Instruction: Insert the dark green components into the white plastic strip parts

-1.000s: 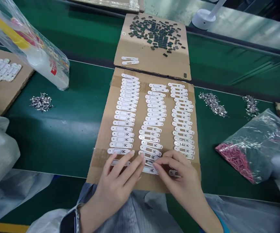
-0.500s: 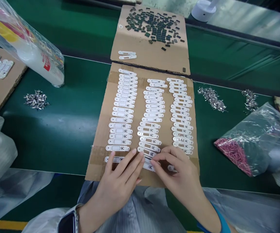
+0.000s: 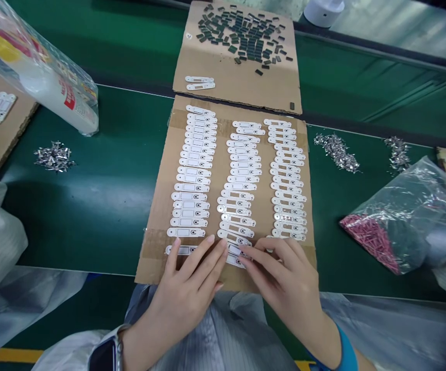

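Left hand [image 3: 190,288] lay open, fingers [image 3: 207,259] spread on the bottom-left white punched strip [image 3: 180,250], no clear pinch. Right hand [image 3: 287,278] was curled, fingertips [image 3: 246,261] at the lowest strips of the middle column [image 3: 235,256]; hold unclear. Three strip columns filled the cardboard sheet [image 3: 157,257] on the green conveyor belt [image 3: 91,221]. Silver metal bits [image 3: 337,153] sat right, dark chips [image 3: 246,38] beyond. Clear bag [image 3: 41,72]: red print, unreadable.

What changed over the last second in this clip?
The view shifted, so everything sits higher in frame. The right hand moved over the loose strip beside it, now hidden, fingers on the middle row's lowest strips. The left hand stayed on the bottom-left strip. The strip rows stayed put.
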Tool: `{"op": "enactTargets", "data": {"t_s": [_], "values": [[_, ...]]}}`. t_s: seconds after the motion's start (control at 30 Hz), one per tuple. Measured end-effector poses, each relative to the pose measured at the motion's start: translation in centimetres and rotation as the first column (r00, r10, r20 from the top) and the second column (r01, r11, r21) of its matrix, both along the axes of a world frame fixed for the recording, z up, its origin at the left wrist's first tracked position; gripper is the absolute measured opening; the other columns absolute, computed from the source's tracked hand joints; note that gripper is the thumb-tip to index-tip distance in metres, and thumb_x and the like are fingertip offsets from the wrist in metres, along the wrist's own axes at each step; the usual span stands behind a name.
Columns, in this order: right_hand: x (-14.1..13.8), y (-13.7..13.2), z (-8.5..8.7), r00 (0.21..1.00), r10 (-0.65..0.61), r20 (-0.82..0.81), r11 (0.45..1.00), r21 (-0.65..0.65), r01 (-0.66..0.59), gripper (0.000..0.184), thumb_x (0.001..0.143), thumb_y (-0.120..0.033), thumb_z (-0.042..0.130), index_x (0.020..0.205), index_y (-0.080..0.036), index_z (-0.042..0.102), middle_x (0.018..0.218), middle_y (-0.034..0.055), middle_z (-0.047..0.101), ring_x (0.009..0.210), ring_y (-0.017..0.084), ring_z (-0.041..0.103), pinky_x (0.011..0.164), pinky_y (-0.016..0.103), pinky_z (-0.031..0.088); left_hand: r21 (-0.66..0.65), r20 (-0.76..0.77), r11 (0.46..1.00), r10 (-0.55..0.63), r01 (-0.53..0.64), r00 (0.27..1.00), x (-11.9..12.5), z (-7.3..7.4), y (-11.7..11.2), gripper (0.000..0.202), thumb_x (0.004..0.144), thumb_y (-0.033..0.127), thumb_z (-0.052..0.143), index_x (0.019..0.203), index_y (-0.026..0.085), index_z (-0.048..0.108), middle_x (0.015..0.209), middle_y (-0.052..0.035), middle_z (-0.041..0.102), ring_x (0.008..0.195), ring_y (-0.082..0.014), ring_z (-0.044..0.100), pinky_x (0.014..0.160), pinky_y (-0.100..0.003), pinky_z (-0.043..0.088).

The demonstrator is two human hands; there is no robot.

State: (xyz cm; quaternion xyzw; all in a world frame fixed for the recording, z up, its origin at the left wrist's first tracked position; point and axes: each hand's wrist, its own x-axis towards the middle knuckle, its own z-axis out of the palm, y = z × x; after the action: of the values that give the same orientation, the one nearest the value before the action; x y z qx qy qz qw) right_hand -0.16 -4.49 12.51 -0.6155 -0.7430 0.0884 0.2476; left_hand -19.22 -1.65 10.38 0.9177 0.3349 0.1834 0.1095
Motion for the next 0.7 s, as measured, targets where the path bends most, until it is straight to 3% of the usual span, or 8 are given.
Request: {"op": "enactTargets", "data": {"t_s": [0.2,0.7], "values": [[-0.08,0.48,0.05,1.0,0.007,-0.03,1.0,0.02,-0.007,0.011,0.081,-0.006,0.064,0.09,-0.013,0.064,0.081,0.007,0.06,0.073,0.015,0.049,0.061,0.027,0.044,0.048,-0.064,0.998,-0.047,0.05,0.997,-0.12,0.23,0.34,0.035,0.095,0.016,0.042,0.128,0.009,0.052,0.132,-0.0027,0.057,0.122,-0.0213,0.047,0.117,-0.048,-0.001],[0.1,0.6,-0.17,0.999,-0.002,-0.035,0.997,0.072,0.005,0.013,0.08,-0.006,0.065,0.091,-0.013,0.066,0.081,0.0083,0.063,0.072,0.016,0.051,0.06,0.028,0.046,0.004,-0.032,1.0,-0.004,0.004,0.999,-0.34,0.23,0.21,0.036,0.096,0.02,0.042,0.13,0.01,0.049,0.135,-0.0028,0.055,0.128,-0.0213,0.042,0.117,-0.049,0.003]]}}
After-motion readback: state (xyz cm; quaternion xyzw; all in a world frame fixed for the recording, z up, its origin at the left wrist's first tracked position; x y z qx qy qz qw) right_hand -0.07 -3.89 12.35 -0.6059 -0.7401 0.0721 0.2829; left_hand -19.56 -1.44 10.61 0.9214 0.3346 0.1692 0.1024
